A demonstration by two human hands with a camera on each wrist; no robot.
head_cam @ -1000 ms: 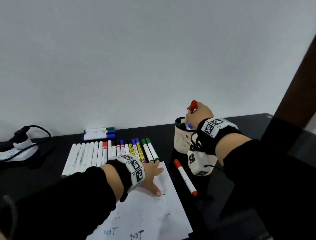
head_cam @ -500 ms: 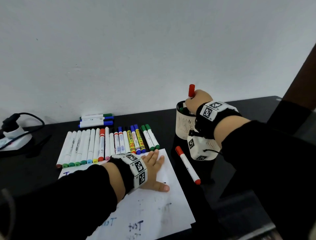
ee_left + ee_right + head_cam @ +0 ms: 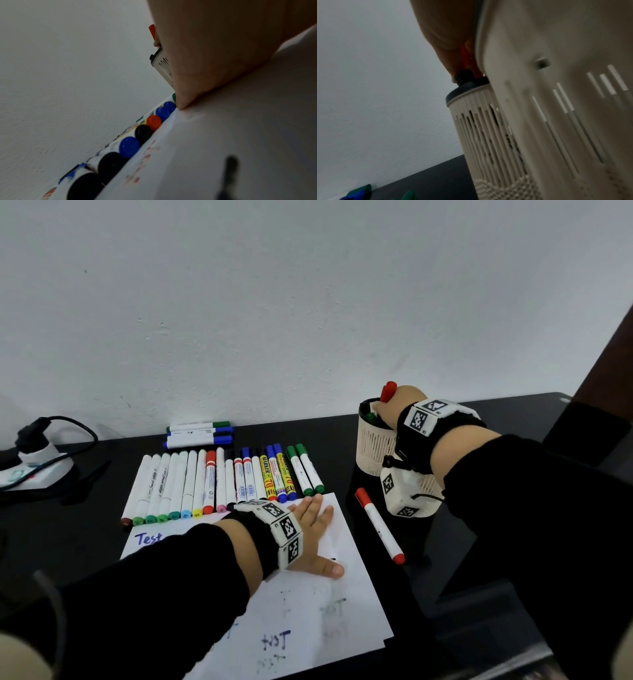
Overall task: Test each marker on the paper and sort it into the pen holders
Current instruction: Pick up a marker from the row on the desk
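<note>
My right hand [image 3: 399, 405] grips a red-capped marker [image 3: 388, 391] upright over the far cream pen holder [image 3: 375, 446], its lower end inside the rim among other markers. The right wrist view shows the red marker [image 3: 467, 60] beside that slotted holder [image 3: 479, 128]. A second cream holder [image 3: 431, 491] stands nearer, mostly hidden by my wrist. My left hand [image 3: 315, 529] lies flat with fingers spread on the white paper [image 3: 308, 621], which bears scribbled test marks. A row of several capped markers [image 3: 222, 481] lies just beyond the paper. Their cap ends [image 3: 130, 146] show in the left wrist view.
A red marker [image 3: 378, 525] lies loose on the black table [image 3: 85, 529] between the paper and the holders. Three more markers [image 3: 200, 434] are stacked by the white wall. A power strip with a black plug and cable [image 3: 34, 460] sits at far left.
My right hand has stayed at the far holder, turning the red marker upright and lowering it slightly into the rim. My left hand stays flat on the paper. The head view has tilted downward.
</note>
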